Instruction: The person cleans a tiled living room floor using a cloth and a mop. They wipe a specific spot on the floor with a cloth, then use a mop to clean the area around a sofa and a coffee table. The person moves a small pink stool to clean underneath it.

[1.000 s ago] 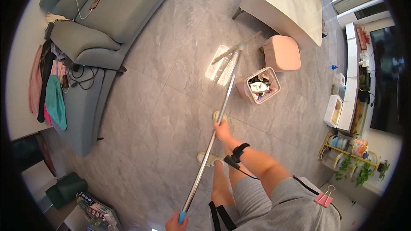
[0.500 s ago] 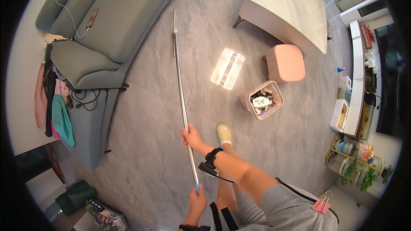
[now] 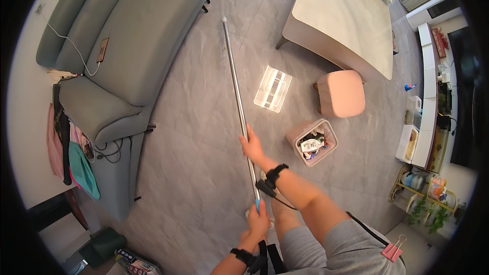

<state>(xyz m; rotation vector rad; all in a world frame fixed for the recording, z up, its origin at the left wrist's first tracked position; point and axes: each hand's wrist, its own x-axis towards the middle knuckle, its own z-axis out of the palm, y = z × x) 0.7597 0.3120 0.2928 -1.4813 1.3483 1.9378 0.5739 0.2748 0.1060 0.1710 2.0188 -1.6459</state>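
Hands grip a long metal pole (image 3: 238, 102): right hand (image 3: 251, 147) fingers wrapped mid-shaft, left hand (image 3: 260, 222) fingers closed around its blue lower end, above grey floor (image 3: 193, 163).

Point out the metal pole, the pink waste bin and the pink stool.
metal pole (image 3: 235, 91), head view, bare middle of the shaft.
pink waste bin (image 3: 296, 137), head view, its left outer wall.
pink stool (image 3: 341, 93), head view, centre of the seat top.
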